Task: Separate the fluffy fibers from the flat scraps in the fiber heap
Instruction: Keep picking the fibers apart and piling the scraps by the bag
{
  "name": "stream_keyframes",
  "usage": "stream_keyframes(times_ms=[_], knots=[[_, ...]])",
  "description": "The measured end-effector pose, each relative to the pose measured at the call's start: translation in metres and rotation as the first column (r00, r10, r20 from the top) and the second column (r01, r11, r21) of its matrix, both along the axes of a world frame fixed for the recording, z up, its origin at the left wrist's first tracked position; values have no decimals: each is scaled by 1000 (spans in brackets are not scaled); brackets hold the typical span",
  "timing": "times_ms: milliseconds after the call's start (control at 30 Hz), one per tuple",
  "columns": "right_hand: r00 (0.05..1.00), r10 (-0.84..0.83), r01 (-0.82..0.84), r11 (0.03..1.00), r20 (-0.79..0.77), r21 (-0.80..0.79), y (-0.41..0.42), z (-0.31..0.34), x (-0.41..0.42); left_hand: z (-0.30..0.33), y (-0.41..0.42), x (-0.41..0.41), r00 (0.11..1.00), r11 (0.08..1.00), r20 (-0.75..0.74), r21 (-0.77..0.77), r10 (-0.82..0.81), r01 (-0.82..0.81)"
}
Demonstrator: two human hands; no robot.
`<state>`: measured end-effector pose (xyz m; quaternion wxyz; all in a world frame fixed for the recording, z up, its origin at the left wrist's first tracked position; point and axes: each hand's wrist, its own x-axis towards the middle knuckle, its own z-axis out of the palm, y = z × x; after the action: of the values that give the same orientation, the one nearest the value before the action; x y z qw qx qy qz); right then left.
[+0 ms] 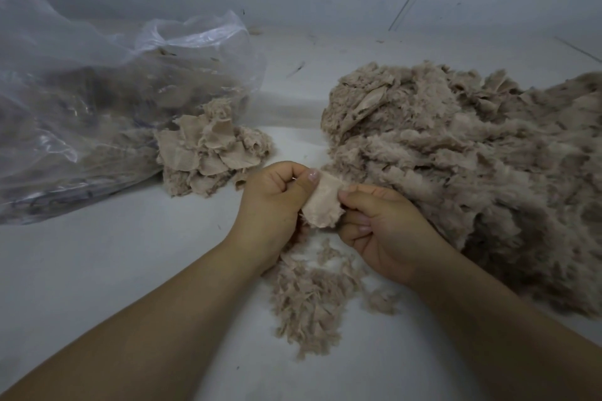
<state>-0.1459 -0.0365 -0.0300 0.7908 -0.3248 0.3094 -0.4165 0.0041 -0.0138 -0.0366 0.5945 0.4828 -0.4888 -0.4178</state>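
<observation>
A big heap of beige fluffy fibers (462, 166) fills the right side of the white surface. Both hands hold one small flat beige scrap (324, 205) in the middle: my left hand (273, 202) pinches its left edge between thumb and fingers, and my right hand (381, 228) pinches its right edge. A small pile of flat scraps (211, 150) lies to the upper left of the hands. Loose fluffy fibers (309, 293) lie scattered under and in front of my wrists.
A large clear plastic bag (81, 101) holding more beige fiber lies at the left, touching the scrap pile. The white surface (114, 270) meets a pale wall at the back. A few dark specks dot the far surface.
</observation>
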Motion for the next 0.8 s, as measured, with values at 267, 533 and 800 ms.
stream_keyframes(times_ms=[267,533,800], knots=[[995,57,-64,995,-84,-79,1,-1,-1,0,1,-1,994,994,-17,38,-105,106],[991,18,-27,997,-134,-66,0,-1,1,1,0,2,997,997,-43,38,-71,72],[988,-103,82,981,117,176,-5,1,-5,6,-14,16,848,999,-531,-46,-4,-24]])
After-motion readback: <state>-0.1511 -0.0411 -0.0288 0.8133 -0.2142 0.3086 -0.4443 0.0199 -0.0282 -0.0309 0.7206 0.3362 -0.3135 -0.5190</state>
